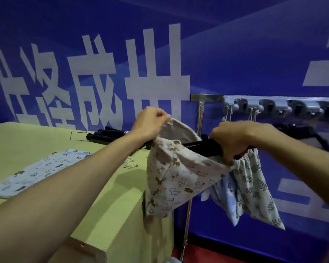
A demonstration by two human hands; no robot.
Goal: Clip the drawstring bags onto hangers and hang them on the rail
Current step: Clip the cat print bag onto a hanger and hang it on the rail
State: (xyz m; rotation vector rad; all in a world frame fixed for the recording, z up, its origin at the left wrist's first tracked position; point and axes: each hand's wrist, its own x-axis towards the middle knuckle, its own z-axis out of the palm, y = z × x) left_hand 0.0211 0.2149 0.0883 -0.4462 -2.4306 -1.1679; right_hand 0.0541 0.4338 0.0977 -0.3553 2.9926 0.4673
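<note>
- Left hand (150,122): pinches the mouth hem of the animal-print drawstring bag (179,179) and holds it raised off the tabletop (106,196), apparently to stretch the opening for clipping.
- Right hand (230,139): grips the black hanger bar (198,143) with the bag's other corner, steadying both.
- Leaf-print bag (254,188): hangs below the grey hook rail (273,107).
- Pale blue bag (40,171): lies flat on the tabletop, likely queued.
</note>
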